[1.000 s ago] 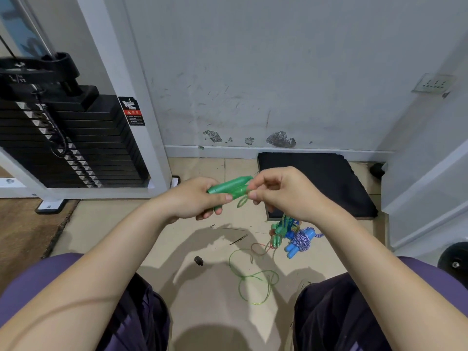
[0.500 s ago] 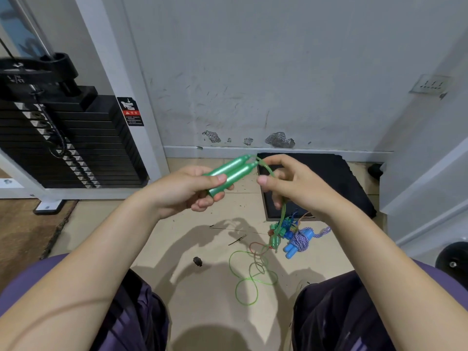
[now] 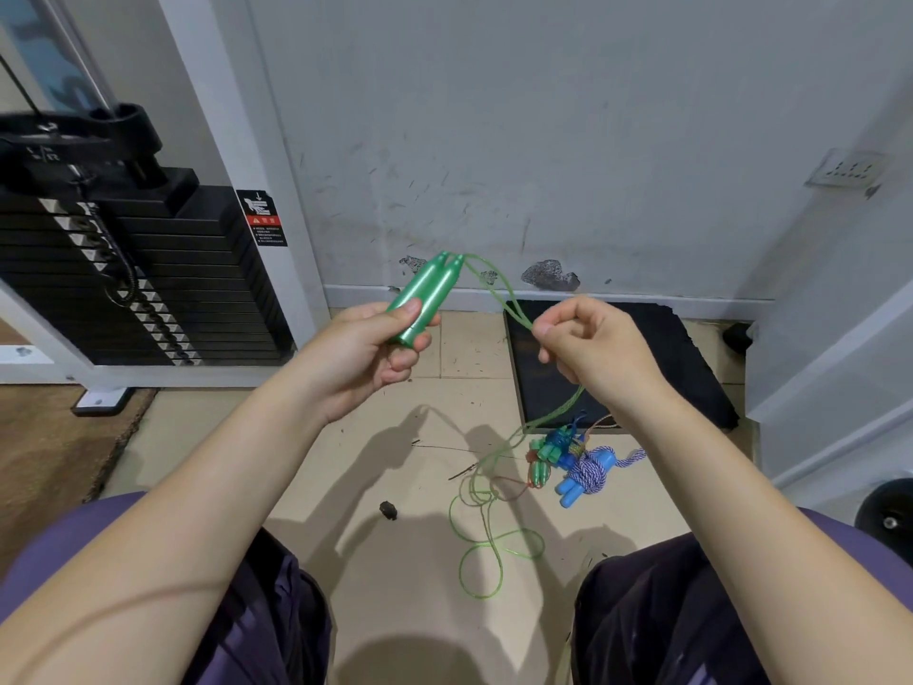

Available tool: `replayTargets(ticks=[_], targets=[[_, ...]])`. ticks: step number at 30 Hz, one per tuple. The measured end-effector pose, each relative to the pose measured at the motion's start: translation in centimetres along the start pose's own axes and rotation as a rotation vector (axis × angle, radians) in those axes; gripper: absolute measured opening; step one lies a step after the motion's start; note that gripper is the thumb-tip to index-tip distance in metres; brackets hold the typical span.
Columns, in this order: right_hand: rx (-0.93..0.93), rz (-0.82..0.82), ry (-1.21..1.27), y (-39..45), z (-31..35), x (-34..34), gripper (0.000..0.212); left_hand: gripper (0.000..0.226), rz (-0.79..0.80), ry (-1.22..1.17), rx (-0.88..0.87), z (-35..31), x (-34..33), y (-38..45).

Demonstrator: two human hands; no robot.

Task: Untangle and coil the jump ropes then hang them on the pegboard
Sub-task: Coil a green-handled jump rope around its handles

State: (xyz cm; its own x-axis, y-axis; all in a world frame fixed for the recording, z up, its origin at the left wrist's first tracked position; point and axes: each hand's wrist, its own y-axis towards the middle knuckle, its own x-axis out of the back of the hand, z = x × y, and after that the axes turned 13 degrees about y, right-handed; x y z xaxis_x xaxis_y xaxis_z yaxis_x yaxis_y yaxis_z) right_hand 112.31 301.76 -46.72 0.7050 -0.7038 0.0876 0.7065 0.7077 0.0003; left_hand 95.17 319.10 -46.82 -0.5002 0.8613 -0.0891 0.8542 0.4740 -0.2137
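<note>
Nearest the camera, at the bottom of the frame, the slack of the green rope (image 3: 481, 556) lay on the floor (image 3: 395, 610) in loose loops between the person's knees. A small dark scrap (image 3: 388, 510) sat on the floor just left of those loops. If the cord were drawn up fast, the loops could cinch into a knot, or snag that scrap.

Higher, at centre, the left hand (image 3: 368, 353) gripped the 2 green handles (image 3: 427, 301) side by side, fingers curled round them, tips pointing up. The right hand (image 3: 590, 351) pinched both strands of the cord where they came down from the handle tips. A loose pinch would let the strands slip, and each coil wound would come out uneven.

Beyond the hands, at centre right, the strands ran down to a bundle of other ropes (image 3: 568, 452), green, blue and a purple-white braided one, lying at the near edge of a black mat (image 3: 667, 348). I could not tell whether the green cord was caught in that bundle. If it was, pulling would drag the whole bundle and tighten the tangle.

Farthest off stood the wall (image 3: 543, 116) and, at upper left, a weight stack (image 3: 128, 274). No pegboard was in view.
</note>
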Motion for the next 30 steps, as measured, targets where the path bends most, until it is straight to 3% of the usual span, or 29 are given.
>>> replayTargets(ticks=[4, 7, 11, 17, 25, 30], targets=[[0.084, 0.029, -0.346, -0.5, -0.6, -1.3, 0.01, 0.029, -0.025, 0.276, -0.036, 0.1, -0.7, -0.1], [0.107, 0.188, -0.406, -1.2, -0.5, -2.6, 0.009, 0.02, -0.01, 0.538, -0.02, 0.5, -1.0, -0.3], [0.101, 0.312, -0.324, -1.7, 0.0, -3.1, 0.003, 0.018, 0.176, 0.78, 0.06, 1.2, -1.1, -0.5], [0.07, 0.419, -0.208, -1.9, 0.5, -3.0, 0.013, 0.016, 0.398, 0.862, 0.071, 1.2, -1.3, -0.9], [0.143, 0.355, -0.252, -1.7, 0.4, -2.5, 0.011, 0.014, 0.626, 0.796, 0.079, 0.5, -1.6, -1.5], [0.173, 0.355, -0.131, -1.8, 0.3, -2.6, 0.017, 0.045, 0.605, 0.675, 0.057, 0.7, -2.1, -1.4]])
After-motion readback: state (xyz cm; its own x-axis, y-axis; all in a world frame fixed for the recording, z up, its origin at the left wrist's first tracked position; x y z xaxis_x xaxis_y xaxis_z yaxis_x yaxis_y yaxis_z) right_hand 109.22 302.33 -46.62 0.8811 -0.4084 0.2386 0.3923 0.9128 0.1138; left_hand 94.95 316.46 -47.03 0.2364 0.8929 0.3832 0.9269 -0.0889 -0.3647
